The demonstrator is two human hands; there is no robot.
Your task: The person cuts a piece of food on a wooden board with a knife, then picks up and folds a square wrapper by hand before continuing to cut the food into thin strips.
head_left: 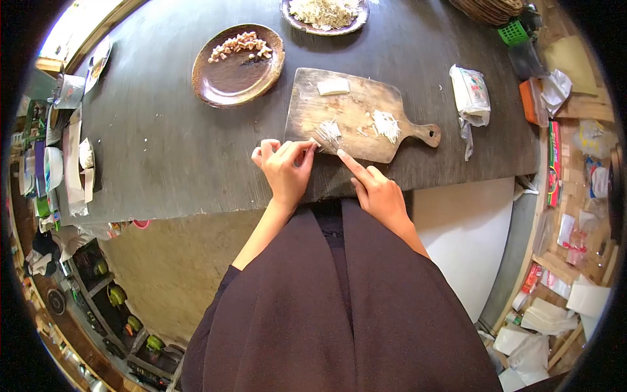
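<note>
A wooden cutting board [353,104] with a handle lies near the table's front edge. On it are a white rectangular block [334,86] and two small piles of thin white strips, the left pile [328,130] and the right pile [385,126]. My left hand [286,168] is at the board's lower left corner, thumb and fingertips pinched on something too small to name. My right hand [379,191] is curled at the board's front edge, index finger stretched forward along what looks like a thin knife [328,146]; its handle is hidden in the palm.
Beyond the board stand a brown plate [238,81] of diced pinkish pieces and a plate [326,27] of pale shreds. A white plastic packet [470,96] lies to the right. An orange container [533,103] and a green basket [513,32] sit at the right edge.
</note>
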